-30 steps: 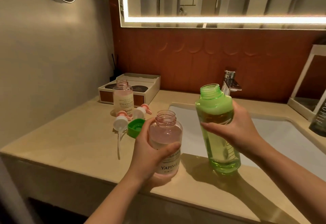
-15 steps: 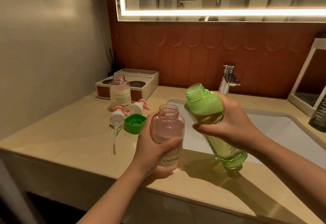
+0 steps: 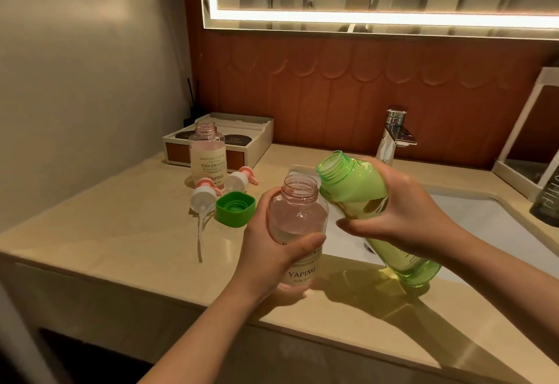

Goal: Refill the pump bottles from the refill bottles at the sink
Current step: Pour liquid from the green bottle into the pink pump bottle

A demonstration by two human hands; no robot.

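Tipping further than a second ago, when it stood upright on the bench (image 3: 127,241), the green refill bottle (image 3: 357,190) in my right hand (image 3: 402,211) now leans with its open mouth up and to the left, just beside and slightly above the mouth of the pink pump bottle (image 3: 298,220). My left hand (image 3: 272,253) wraps that bottle and holds it upright at the bench edge, fingers curled round its label; my right hand is closed round the green body. Yellow-green liquid sits in the lower half, none at the neck. Clear liquid partly fills the pink one. Behind stand a second open pump bottle (image 3: 207,156), two pump heads (image 3: 202,197) and the green cap (image 3: 235,208).
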